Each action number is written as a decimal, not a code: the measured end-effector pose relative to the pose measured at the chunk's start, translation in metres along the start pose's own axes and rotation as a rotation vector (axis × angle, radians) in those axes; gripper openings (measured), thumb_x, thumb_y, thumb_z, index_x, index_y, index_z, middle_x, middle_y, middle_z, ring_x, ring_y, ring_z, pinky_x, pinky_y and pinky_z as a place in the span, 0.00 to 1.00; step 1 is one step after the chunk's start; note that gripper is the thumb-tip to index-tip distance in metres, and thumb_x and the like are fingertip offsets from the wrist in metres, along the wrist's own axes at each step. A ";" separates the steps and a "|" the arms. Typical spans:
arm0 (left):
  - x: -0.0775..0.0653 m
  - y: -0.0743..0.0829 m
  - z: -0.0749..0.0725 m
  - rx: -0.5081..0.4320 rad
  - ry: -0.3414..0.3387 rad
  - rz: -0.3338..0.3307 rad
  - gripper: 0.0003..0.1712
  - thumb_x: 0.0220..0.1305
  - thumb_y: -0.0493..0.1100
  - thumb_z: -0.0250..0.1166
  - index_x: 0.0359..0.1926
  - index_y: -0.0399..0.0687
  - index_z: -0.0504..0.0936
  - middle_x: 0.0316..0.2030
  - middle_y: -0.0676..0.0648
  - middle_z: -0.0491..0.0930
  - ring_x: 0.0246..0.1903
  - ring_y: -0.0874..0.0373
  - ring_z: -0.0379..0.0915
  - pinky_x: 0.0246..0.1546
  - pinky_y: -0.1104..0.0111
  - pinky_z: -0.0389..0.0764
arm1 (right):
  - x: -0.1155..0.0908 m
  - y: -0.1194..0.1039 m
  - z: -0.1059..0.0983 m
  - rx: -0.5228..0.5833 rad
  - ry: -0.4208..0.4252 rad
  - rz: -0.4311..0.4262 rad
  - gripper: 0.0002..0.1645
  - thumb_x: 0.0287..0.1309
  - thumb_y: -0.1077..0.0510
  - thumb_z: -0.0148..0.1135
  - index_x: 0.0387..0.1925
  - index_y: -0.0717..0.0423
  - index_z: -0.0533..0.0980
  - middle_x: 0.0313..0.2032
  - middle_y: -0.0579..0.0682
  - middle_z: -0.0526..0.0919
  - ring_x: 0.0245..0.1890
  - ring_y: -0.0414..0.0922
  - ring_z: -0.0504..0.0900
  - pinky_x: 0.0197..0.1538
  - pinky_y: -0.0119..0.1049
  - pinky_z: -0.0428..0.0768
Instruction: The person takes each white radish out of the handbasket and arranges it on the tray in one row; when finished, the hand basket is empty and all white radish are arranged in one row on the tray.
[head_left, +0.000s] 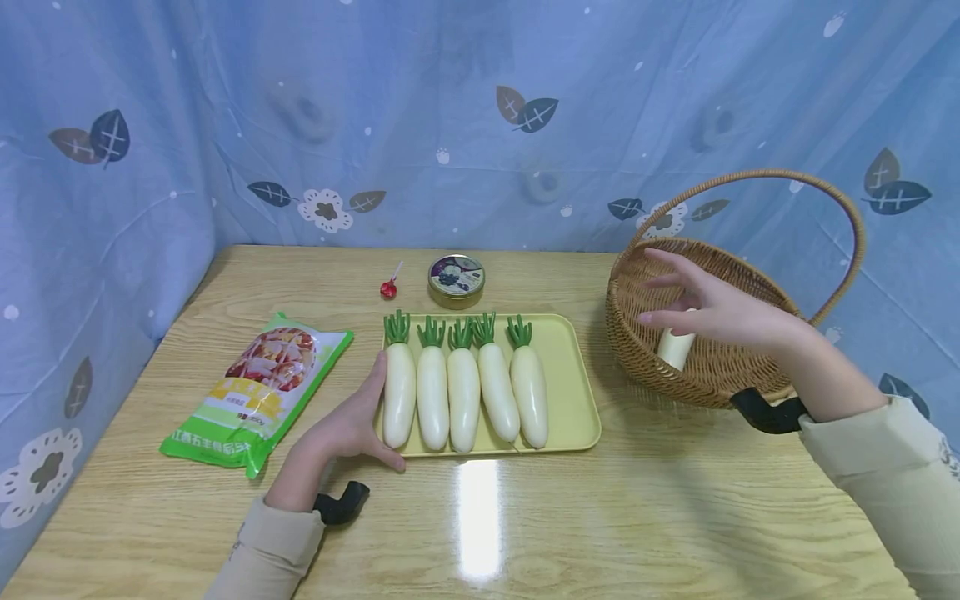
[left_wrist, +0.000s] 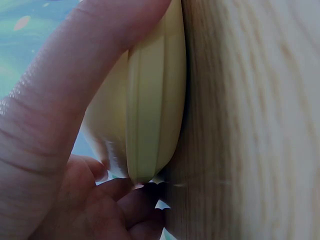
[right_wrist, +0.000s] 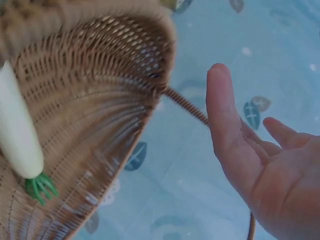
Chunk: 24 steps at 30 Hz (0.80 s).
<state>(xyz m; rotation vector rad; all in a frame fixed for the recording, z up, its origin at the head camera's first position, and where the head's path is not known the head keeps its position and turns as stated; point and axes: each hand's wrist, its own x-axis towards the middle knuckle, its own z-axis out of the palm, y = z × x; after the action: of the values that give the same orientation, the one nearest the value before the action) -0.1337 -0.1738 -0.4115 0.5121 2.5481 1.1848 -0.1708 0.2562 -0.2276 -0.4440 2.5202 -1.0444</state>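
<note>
My left hand (head_left: 347, 423) grips the near left corner of a yellow tray (head_left: 568, 387), its thumb along the front edge and its fingers at the left side. Several white radishes (head_left: 463, 392) with green tops lie side by side on that tray. The left wrist view shows the tray's rim (left_wrist: 150, 110) close up, between thumb and fingers. Over the wicker basket (head_left: 637, 360) at the right, my right hand (head_left: 716, 307) is held with its fingers spread and nothing in them. One white radish (right_wrist: 22, 130) lies inside the basket, partly hidden by the hand in the head view.
A green and white food bag (head_left: 258, 387) lies left of the tray. Behind the tray are a round tin (head_left: 457, 282) and a red lollipop (head_left: 388, 289). The basket's tall handle (head_left: 780, 175) arches above it. A blue patterned curtain (head_left: 442, 108) hangs behind the table.
</note>
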 end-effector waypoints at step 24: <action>0.000 -0.002 0.002 -0.006 0.005 -0.008 0.90 0.17 0.52 0.82 0.67 0.36 0.22 0.68 0.36 0.23 0.67 0.45 0.24 0.65 0.52 0.39 | 0.034 0.057 -0.047 -0.016 -0.068 0.246 0.52 0.61 0.45 0.54 0.70 0.55 0.33 0.62 0.72 0.51 0.56 0.66 0.63 0.47 0.48 0.77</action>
<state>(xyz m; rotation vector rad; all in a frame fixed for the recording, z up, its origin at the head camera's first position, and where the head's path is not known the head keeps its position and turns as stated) -0.1334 -0.1737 -0.4140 0.4974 2.5474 1.1919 -0.2302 0.3086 -0.2453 -0.1650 2.4480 -0.9007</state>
